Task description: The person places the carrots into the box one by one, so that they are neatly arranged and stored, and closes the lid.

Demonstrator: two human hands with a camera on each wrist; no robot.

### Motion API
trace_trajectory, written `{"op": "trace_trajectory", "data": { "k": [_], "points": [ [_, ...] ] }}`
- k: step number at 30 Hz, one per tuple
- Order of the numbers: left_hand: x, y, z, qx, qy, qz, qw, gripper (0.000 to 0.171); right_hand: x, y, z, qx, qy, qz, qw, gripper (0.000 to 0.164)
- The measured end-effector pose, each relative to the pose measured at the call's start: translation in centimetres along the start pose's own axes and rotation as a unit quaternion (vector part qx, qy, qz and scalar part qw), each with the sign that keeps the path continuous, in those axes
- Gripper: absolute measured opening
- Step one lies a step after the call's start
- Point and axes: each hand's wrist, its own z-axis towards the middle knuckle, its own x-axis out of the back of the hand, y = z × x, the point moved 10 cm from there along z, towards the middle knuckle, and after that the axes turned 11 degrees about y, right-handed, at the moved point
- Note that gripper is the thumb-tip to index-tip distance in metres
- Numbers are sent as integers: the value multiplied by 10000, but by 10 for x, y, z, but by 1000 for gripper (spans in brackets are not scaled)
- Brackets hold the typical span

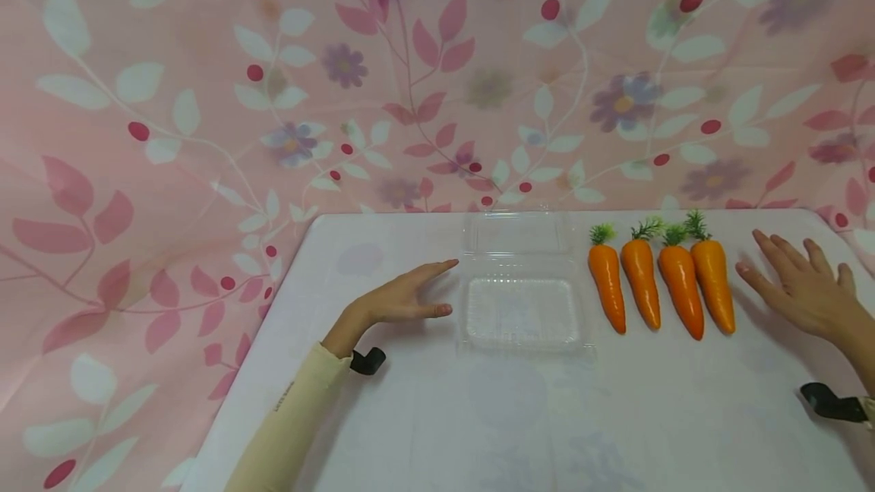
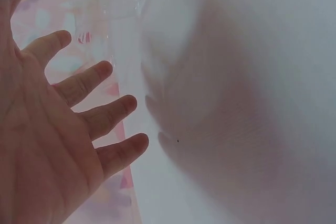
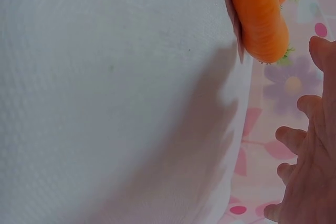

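My left hand [image 1: 399, 298] hovers just left of a clear plastic clamshell box [image 1: 522, 313], thumb and fingers spread and holding nothing. The box lies with its lid [image 1: 517, 234] folded back toward the wall. To its right, several orange carrots with green tops lie side by side, tips toward me; the leftmost carrot [image 1: 606, 287] is closest to the box. My right hand [image 1: 803, 287] is held over the table right of the rightmost carrot [image 1: 713, 283], fingers apart, touching nothing. In the left wrist view the palm [image 2: 44, 140] and straight fingers show; the right wrist view shows a carrot [image 3: 257, 14] beyond the fingers.
A white cloth covers the table [image 1: 478, 424]. Behind it hangs a pink floral curtain [image 1: 437, 82], which meets the table's far edge and falls along its left side. Dark straps sit at both wrists.
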Motion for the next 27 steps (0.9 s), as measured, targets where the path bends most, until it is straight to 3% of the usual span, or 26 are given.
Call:
{"op": "trace_trajectory", "data": {
  "k": [18,27],
  "points": [
    [-11,2,-2,126,-138,39,9998,102,-2,-2,-3,22,-41,94,9999,83],
    [-16,1,-1,305,-284,-207,9989,109,-1,-2,-3,-20,-59,82,9999,83]
  ]
}}
